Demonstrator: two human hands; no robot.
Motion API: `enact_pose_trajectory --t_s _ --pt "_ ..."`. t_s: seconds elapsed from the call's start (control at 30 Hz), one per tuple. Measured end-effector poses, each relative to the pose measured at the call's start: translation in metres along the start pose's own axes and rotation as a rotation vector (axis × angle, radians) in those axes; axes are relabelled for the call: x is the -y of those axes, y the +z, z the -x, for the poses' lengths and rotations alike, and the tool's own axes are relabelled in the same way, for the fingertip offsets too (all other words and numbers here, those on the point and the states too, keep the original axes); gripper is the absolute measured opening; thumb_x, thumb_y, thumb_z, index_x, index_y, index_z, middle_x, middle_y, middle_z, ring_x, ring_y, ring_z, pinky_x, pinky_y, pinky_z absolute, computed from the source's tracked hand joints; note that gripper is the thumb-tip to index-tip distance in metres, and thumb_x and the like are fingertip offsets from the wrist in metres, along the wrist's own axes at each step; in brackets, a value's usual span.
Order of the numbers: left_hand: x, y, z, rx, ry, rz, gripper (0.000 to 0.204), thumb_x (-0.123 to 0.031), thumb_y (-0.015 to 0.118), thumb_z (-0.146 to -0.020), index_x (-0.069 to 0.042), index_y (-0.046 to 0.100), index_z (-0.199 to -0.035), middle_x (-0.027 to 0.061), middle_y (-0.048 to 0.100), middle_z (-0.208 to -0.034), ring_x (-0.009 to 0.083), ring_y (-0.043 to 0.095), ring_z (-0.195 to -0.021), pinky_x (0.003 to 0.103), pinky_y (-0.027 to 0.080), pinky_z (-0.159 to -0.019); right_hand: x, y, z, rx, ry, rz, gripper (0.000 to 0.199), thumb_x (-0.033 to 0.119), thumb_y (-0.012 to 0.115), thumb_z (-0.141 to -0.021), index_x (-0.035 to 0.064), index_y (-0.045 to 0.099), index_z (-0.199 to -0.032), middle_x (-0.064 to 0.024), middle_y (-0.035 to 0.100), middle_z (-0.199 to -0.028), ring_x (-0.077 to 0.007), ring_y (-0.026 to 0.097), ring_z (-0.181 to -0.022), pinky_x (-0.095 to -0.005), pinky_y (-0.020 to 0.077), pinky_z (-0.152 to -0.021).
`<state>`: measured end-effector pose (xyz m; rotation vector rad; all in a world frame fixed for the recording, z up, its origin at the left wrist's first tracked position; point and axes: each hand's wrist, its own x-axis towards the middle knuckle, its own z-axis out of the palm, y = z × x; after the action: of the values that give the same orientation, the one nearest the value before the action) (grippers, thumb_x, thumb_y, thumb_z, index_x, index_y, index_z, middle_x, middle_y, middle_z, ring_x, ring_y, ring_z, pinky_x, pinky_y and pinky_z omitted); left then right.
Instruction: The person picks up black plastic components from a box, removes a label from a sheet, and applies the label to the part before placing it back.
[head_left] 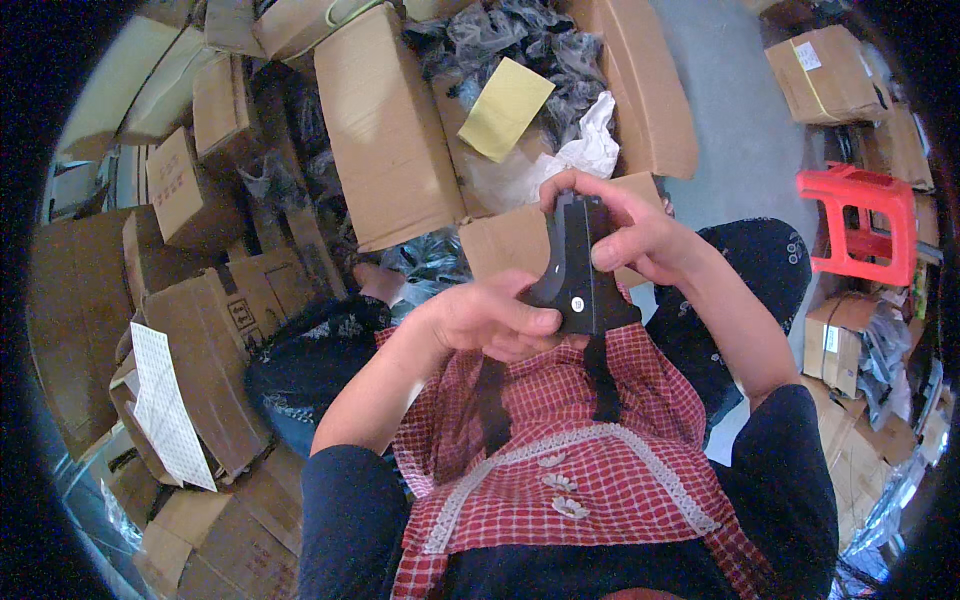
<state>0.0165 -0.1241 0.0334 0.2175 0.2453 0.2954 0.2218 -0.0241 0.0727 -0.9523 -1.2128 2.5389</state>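
Between both hands, above my lap, is a black plastic part (586,262) with a curved side and a small round white sticker near its lower end. My left hand (500,318) grips its lower left corner, thumb on top. Around its upper end my right hand (635,222) is closed, the thumb on the right side and the index finger over the top. The fingers beneath the part are partly hidden. Just beyond it stands an open cardboard box (385,130) holding crumpled dark plastic bags (490,35), a yellow card (507,108) and white crumpled wrapping (590,140).
Cardboard boxes (190,195) pile up along the left side. A sheet of white labels (168,405) lies on a carton there. To the right stands a red plastic stool (860,225), with a strapped box (825,75) beyond it and a smaller carton (835,340) nearer.
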Motion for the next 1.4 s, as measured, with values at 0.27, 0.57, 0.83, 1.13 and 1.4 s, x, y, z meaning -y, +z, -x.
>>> enact_pose_trajectory --t_s 0.27,0.57,0.83,1.13,1.4 --pt "-0.005 -0.032 -0.027 -0.119 0.125 0.030 0.049 -0.030 0.069 -0.089 0.007 0.058 -0.119 0.0037 0.061 -0.082 0.0113 0.057 -0.062 0.026 0.045 -0.054 0.008 -0.008 0.014 -0.236 -0.064 0.202 0.069 0.025 0.083 -0.059 0.0108 0.053 -0.119 0.0006 0.052 -0.095 -0.0098 0.054 -0.083 -0.0236 0.0452 -0.075" --pt "-0.053 -0.244 -0.120 -1.289 -0.126 -1.414 0.052 -0.038 0.071 -0.080 -0.001 0.065 -0.116 0.0177 0.068 -0.111 0.0312 0.065 -0.105 0.038 0.051 -0.090 0.059 -0.043 0.029 -0.602 -0.473 -0.117 0.047 0.022 0.080 -0.075 0.0096 0.058 -0.115 -0.0039 0.064 -0.099 -0.0153 0.065 -0.090 -0.0296 0.0531 -0.083" --pt "-0.059 -0.300 -0.129 -1.238 -0.363 -2.032 0.038 -0.028 0.056 -0.088 -0.012 0.066 -0.121 0.0163 0.065 -0.120 0.0325 0.064 -0.108 0.044 0.054 -0.084 0.046 -0.050 0.011 -0.643 -0.494 0.033 0.059 0.019 0.086 -0.069 0.0085 0.053 -0.116 -0.0056 0.061 -0.098 -0.0174 0.064 -0.087 -0.0303 0.0539 -0.078" --pt "-0.091 -0.279 -0.092 -1.019 -0.040 -1.798 0.037 -0.041 0.066 -0.076 -0.015 0.075 -0.102 0.0131 0.070 -0.106 0.0274 0.067 -0.098 0.038 0.053 -0.080 0.056 -0.043 0.005 -0.557 -0.655 -0.069 0.056 0.021 0.085 -0.070 0.0055 0.053 -0.114 -0.0066 0.061 -0.096 -0.0171 0.064 -0.084 -0.0314 0.0558 -0.075" --pt "-0.068 -0.313 -0.143 -0.567 -0.636 -1.907 0.032 -0.033 0.060 -0.086 -0.014 0.070 -0.110 0.0122 0.067 -0.110 0.0257 0.064 -0.101 0.039 0.052 -0.083 0.066 -0.071 -0.001 -0.664 -0.765 -0.083 0.063 0.024 0.089 -0.063 0.0043 0.053 -0.110 -0.0078 0.063 -0.093 -0.0178 0.065 -0.082 -0.0322 0.0563 -0.072"
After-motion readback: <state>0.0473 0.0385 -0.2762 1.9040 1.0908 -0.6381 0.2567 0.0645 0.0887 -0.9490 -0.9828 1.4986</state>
